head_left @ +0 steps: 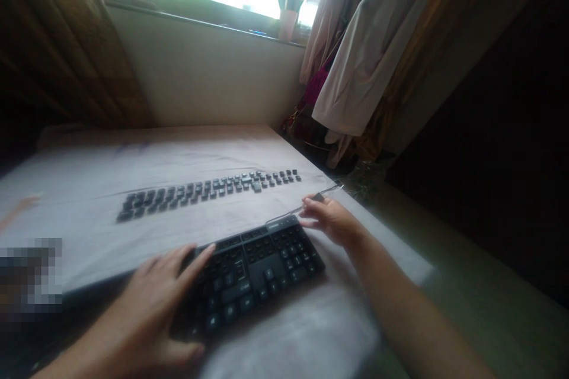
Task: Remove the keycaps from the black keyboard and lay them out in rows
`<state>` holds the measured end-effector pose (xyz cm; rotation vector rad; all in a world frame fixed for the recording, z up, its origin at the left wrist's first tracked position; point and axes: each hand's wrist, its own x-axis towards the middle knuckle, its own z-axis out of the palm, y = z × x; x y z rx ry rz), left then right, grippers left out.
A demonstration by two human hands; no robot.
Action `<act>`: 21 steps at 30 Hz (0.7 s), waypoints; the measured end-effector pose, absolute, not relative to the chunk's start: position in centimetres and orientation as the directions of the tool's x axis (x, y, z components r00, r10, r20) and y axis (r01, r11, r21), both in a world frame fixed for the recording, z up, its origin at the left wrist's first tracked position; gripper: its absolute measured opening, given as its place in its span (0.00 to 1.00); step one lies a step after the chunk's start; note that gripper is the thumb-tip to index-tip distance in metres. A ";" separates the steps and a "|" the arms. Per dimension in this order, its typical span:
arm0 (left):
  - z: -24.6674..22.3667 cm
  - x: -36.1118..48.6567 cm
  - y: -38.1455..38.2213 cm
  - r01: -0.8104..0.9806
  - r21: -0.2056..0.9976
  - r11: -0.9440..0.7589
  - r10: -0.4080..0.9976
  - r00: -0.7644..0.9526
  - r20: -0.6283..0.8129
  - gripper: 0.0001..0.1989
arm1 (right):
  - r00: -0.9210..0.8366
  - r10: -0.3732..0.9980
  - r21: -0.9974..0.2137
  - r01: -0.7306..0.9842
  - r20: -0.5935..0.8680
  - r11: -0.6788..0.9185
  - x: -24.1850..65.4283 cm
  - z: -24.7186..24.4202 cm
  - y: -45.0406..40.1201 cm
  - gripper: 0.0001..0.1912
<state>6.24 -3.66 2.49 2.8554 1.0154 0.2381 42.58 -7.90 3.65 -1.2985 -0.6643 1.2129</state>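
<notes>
A black keyboard [267, 269] lies at a slant on the pale sheet, some of its keys off in the upper rows. My left hand [164, 290] spans its left part, with fingers at the far edge and the thumb at the near side, gripping it. Just past the far right corner, my right hand [326, 219] pinches a small dark keycap [318, 196] between thumb and fingers. Beyond the keyboard, several loose keycaps [213, 188] are laid out in long rows. A thin cable [284, 215] runs from the keyboard's back toward the right edge.
Under everything is a bed-like surface with a pale sheet [249, 145]; its right side drops to the floor [444, 243]. Another person's blurred arm [20, 210] reaches in at left. Clothes [355, 65] hang at back right, near a window sill with a pot [288, 25].
</notes>
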 end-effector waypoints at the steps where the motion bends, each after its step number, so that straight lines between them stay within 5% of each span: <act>1: 2.4 6.3 -3.6 0.618 0.152 -0.771 0.635 0.763 0.118 0.51 | 0.297 0.925 -0.947 -0.282 -0.239 -0.154 42.6 3.6 -7.7 0.17; 10: 1.6 5.8 -3.6 0.623 0.145 -0.769 0.637 0.767 0.083 0.52 | 0.247 0.963 -0.990 -0.109 -0.112 -0.087 43.7 3.4 -7.5 0.17; 16: -1.3 4.8 -4.1 0.601 0.111 -0.791 0.608 0.753 0.253 0.56 | 0.131 0.990 -0.999 0.023 -0.045 -0.048 44.9 4.6 -8.9 0.17; 21: -1.7 3.8 -4.3 0.615 0.123 -0.779 0.611 0.702 0.365 0.44 | 0.077 0.997 -0.999 0.042 -0.023 -0.027 44.4 3.6 -8.8 0.13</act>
